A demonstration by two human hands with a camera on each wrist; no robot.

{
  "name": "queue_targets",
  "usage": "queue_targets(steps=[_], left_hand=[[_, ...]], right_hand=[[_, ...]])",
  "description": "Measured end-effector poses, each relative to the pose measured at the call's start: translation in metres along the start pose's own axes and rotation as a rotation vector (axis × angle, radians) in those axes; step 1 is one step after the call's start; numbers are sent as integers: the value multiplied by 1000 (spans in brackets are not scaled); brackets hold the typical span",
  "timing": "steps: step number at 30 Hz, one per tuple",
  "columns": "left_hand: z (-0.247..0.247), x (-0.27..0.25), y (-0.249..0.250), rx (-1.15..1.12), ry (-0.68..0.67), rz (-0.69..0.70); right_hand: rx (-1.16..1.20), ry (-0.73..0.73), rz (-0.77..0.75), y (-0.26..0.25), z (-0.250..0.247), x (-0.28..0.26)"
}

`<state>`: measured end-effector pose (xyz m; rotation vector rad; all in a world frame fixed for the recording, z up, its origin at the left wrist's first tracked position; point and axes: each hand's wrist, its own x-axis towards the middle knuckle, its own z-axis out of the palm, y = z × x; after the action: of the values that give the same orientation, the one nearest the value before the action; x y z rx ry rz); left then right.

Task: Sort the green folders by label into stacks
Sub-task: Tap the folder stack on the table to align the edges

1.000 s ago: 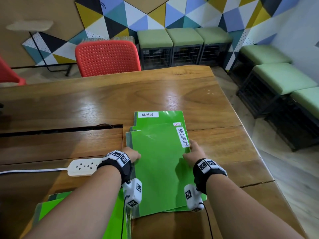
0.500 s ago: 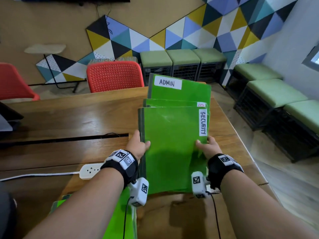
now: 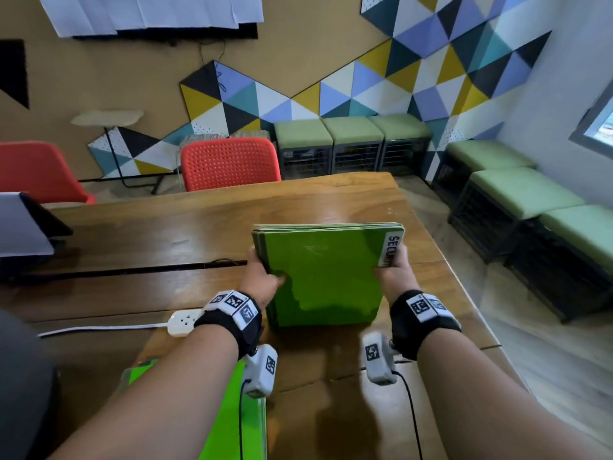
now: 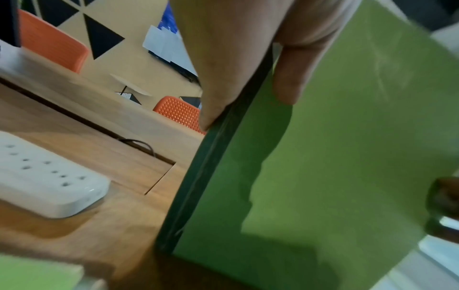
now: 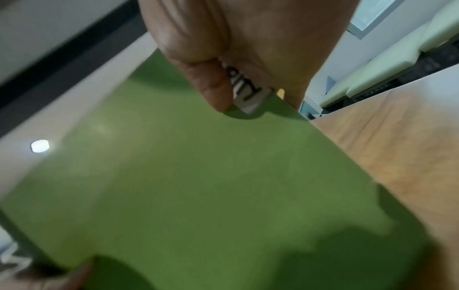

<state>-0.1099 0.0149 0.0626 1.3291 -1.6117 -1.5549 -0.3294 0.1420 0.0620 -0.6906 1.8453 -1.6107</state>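
A bundle of green folders [image 3: 326,273] stands upright on its lower edge on the wooden table [image 3: 199,234], its edges squared together. My left hand [image 3: 262,277] grips the bundle's left edge, thumb on the front cover [image 4: 347,157]. My right hand [image 3: 391,270] grips the right edge, thumb partly covering the white SECURITY label [image 3: 391,245]; part of that label [image 5: 248,94] shows in the right wrist view, above the green cover [image 5: 198,186]. Another green folder stack [image 3: 238,419] lies flat near the front edge, partly hidden under my left forearm.
A white power strip [image 3: 184,322] with its cord lies left of the bundle, seen close up as the power strip [image 4: 44,182] in the left wrist view. A cable slot [image 3: 132,270] crosses the table. A red chair [image 3: 229,164] stands behind; a dark device [image 3: 26,230] sits far left.
The folders went from lying fanned flat on the table to being lifted upright, and now stand on end with edges aligned; the ADMIN label no longer shows. Both hands keep their grip on the sides.
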Motion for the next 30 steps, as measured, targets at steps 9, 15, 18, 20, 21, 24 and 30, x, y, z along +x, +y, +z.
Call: queue_targets(steps=[9,15,18,20,21,24,30], left_hand=[[6,-19,-2,410,97,-78],[-23,-44,29,515,226,0],[-50,-57,22,555,284,-66],[-72,-69,1,625,293,-153],[-84,-74,-15,659,297,-204],[-124,-91,-71,742,270,-350],[-182,-131,-136,986,25,-688]], right_hand=[[-331,92,63,19,0,-20],[-424,103,-43,-18,14,-36],[-497,-8,-23,-27,37,-54],[-544,-126,45,-16,58,-73],[-591,-192,97,-3,69,-82],[-740,-367,209,44,105,-106],[-829,-597,307,102,159,-150]])
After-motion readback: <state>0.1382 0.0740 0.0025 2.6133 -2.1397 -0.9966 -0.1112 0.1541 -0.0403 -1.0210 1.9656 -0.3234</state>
